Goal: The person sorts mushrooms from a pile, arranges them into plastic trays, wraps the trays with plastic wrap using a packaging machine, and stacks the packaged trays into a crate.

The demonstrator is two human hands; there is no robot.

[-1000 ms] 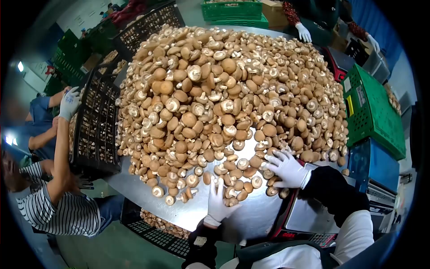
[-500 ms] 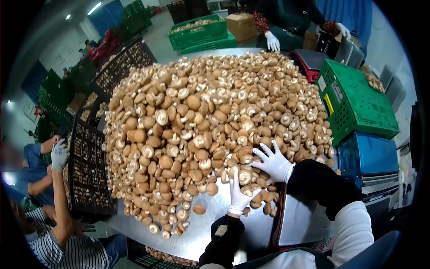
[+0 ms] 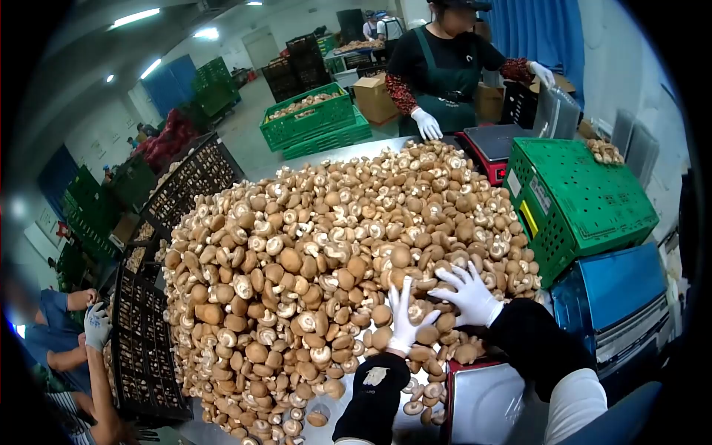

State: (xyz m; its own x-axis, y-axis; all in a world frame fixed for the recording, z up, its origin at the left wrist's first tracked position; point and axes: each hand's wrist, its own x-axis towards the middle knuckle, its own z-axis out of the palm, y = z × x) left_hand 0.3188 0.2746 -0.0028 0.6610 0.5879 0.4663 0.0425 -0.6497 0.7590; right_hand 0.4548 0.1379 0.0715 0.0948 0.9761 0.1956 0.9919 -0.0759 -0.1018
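A large heap of brown-capped shiitake mushrooms (image 3: 297, 274) with pale stems covers the metal table (image 3: 341, 408). My left hand (image 3: 408, 320), in a white glove, touches mushrooms at the near edge of the heap, its fingers apart and pointing away from me. Just to its right, my gloved right hand (image 3: 470, 298) lies over the mushrooms with its fingers spread. Several mushrooms sit between and beneath the two hands. Some loose ones lie below them, beside a red-edged scale (image 3: 486, 400) with a metal top.
Across the table stands a co-worker (image 3: 445, 70) in white gloves, beside another scale (image 3: 498, 139). A green crate (image 3: 582, 196) and a blue bin (image 3: 619, 278) are on my right. Black crates (image 3: 148, 341) line the left, near other people. Farther back is a green crate of mushrooms (image 3: 308, 119).
The view has tilted up, showing more of the co-worker and room. Both hands have pushed farther into the heap, and loose mushrooms now lie nearer me beside the scale.
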